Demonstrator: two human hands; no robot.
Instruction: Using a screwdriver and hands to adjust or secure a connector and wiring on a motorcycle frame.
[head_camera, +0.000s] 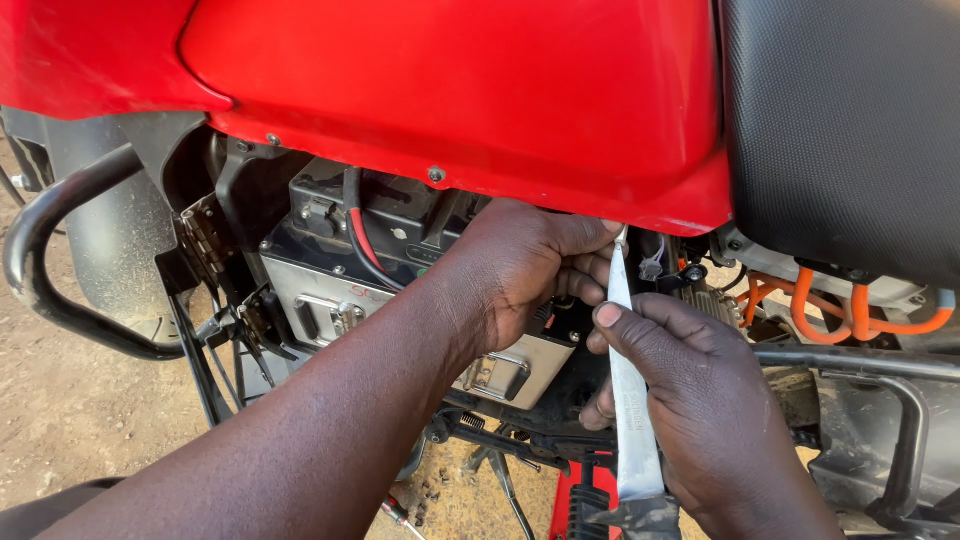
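Wrench (630, 400), a flat silvery one, stood almost upright in the middle right of the scene, its upper end up under the lower edge of the red body panel (480, 90) of the motorcycle, beside a small fitting (652, 266) tucked in there.

Far left, a black crash bar (45, 260) curved over the sandy ground (70, 420). Right of it sat a silver battery box (330, 310) with metal latches, black and red cables (358, 235) running over its dark top.

The left hand (520, 270) reached across the box, its fingers curled in at the top of the wrench; whether they pinched the tool's tip or something behind it could not be told. Just right and nearer, the right hand (700, 400) was clasped round the wrench's shank, thumb pressed flat along its face.

Farther right, orange cables (850, 310) looped below the black seat (850, 130), and a red-handled tool (590, 505) lay low in the frame.

As a judgement, the work looked midway: the side cover appeared already off, with the box and wiring exposed, and the tool was set to the fitting. Whether that fitting was loose or tight did not show, and nothing visible had been lifted out.
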